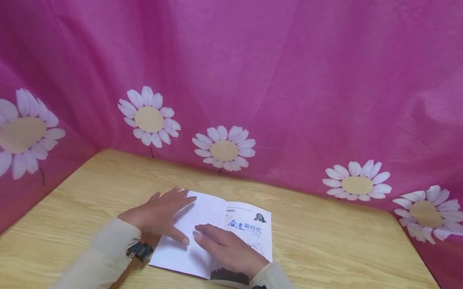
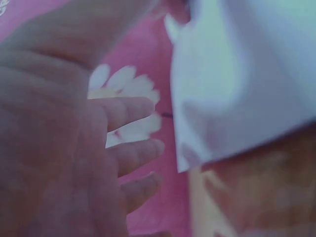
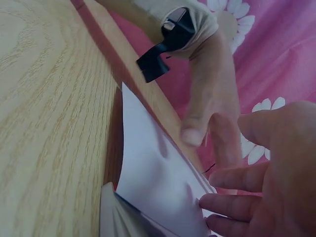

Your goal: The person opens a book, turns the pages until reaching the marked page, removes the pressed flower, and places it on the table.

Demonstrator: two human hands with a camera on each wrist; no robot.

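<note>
A booklet lies spread on the table, its left page (image 1: pixel 206 205) plain white and its right page (image 1: pixel 263 250) printed with blue Chinese characters. Over the outer part of the white page is my left hand (image 1: pixel 162 214), fingers spread and thumb reaching toward the middle. My right hand (image 1: pixel 231 251) crosses the printed page, its straight fingers pointing at the white one. In the right wrist view, the right fingertips (image 3: pixel 210 201) are right at the white leaf (image 3: pixel 153 148), which slants up from the table. The left wrist view shows the left hand (image 2: pixel 69 123) beside that leaf with extended fingers.
The wooden table (image 1: pixel 350 253) extends on both sides of the booklet. A pink curtain (image 1: pixel 296 76) with large white daisies hangs behind the table and along its sides. Each wrist carries a black camera mount, such as the left mount (image 1: pixel 140 250).
</note>
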